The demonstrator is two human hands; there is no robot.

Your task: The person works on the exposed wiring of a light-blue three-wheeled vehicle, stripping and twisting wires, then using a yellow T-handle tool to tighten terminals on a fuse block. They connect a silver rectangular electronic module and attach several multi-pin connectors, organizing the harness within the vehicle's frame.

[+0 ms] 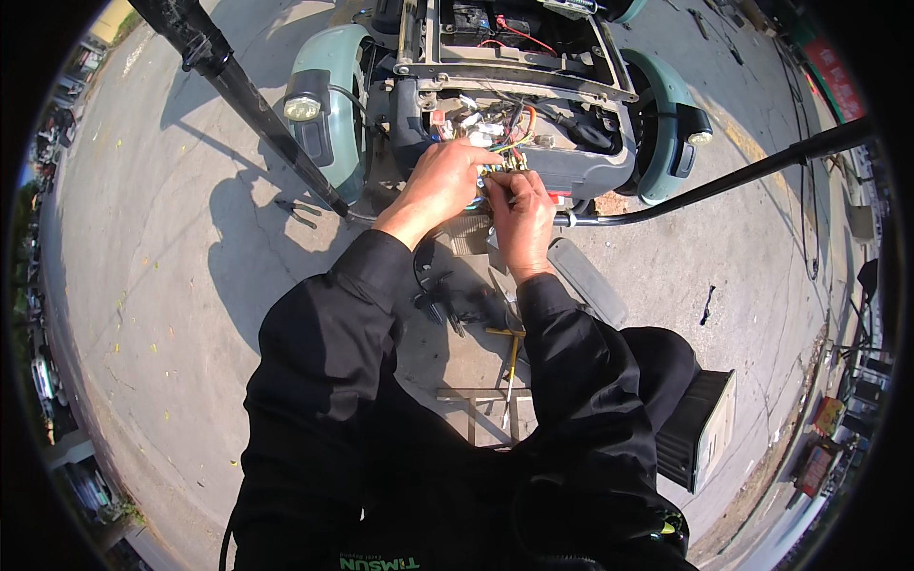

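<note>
Both my hands meet over a bundle of coloured wires and connectors (487, 127) at the rear of a small green-fendered vehicle (328, 86). My left hand (443, 178) reaches in from the left, its fingers bent to the wires. Close beside it, my right hand (524, 214) is closed in a pinch at the wire ends. What lies between the fingertips is too small and covered to make out fully, but thin wires run into them. White plugs and red and yellow leads sit loose in the open grey housing (600, 171) just beyond my hands.
Black poles (257, 109) slant down on the left and out to the right (743, 176). Pliers (297, 212) lie on the concrete at left. Below my hands are a yellow-handled tool (512, 366), dark cables (438, 295) and a grey panel (587, 281). A black crate (695, 428) stands right.
</note>
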